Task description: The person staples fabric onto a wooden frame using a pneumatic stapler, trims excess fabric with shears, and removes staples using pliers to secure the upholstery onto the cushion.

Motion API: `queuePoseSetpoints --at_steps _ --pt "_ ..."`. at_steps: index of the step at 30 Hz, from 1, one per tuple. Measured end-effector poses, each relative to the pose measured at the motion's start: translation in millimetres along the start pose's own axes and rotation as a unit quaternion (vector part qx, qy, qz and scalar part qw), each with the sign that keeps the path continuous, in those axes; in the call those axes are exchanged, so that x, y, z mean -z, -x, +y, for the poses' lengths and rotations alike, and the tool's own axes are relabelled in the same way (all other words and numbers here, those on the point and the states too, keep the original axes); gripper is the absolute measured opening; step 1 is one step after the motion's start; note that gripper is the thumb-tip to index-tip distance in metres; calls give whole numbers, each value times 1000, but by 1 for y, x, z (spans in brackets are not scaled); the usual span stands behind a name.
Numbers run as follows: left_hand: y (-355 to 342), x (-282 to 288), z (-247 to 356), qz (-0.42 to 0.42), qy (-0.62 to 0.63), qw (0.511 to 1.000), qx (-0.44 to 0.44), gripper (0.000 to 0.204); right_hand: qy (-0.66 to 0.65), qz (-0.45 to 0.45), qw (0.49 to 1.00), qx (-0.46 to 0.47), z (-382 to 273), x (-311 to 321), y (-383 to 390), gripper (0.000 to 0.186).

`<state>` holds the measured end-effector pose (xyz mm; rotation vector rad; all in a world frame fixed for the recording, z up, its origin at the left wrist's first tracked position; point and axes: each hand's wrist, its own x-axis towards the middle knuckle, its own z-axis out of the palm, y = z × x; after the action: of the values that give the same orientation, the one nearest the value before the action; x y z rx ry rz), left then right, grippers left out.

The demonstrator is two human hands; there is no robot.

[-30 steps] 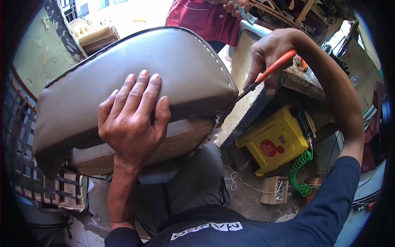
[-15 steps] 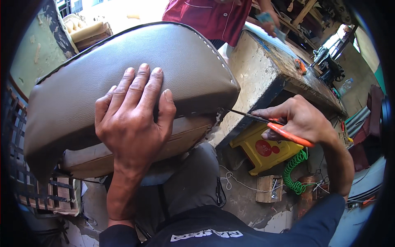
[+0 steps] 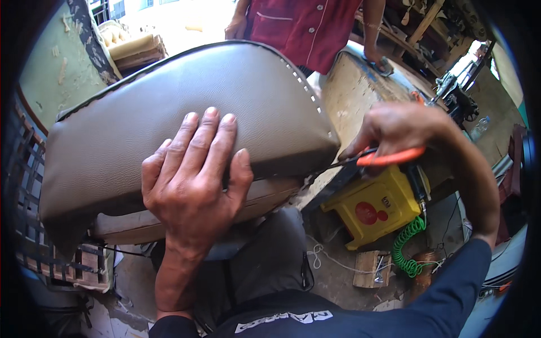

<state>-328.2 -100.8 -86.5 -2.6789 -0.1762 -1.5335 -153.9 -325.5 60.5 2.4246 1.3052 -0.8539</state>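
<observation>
A large cushion covered in brown leather-like material rests tilted across my lap, its dark edge marked with a row of white stitches or staples. My left hand lies flat on the cover with the fingers stretched out. At the cushion's right corner, my right hand grips scissors with orange handles; the dark blades point left, along the lower edge of the cover, and their tips are hard to make out. Under the cover, a paler base shows on the side towards me.
Beyond the cushion stands a person in a maroon shirt, one hand on a worn workbench. A yellow stool-like plastic piece, a green coiled hose and a wooden box are low at right. A black sewing machine stands behind.
My right hand and the scissors have risen and turned along the cushion's edge. The cushion sits slightly lower and to the right in view. The other person's hand has come down onto the bench.
</observation>
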Motion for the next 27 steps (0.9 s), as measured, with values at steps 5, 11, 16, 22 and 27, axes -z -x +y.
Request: queuePoseSetpoints --at_steps 5,11,16,22,27 --pt "2 -3 -8 -9 -31 999 -15 32 -77 3 997 -6 6 -13 10 46" --pt "10 -7 4 -11 -15 1000 -22 33 -101 10 995 14 32 -40 20 49" --pt "2 -12 -8 25 -27 999 -20 32 -97 182 978 17 0 -48 87 48" --pt "-2 -18 -9 35 -32 999 -27 30 -237 286 928 -27 -8 -119 83 53" --pt "2 -14 -10 17 -28 999 -32 31 -211 297 931 -31 -10 -120 63 55"
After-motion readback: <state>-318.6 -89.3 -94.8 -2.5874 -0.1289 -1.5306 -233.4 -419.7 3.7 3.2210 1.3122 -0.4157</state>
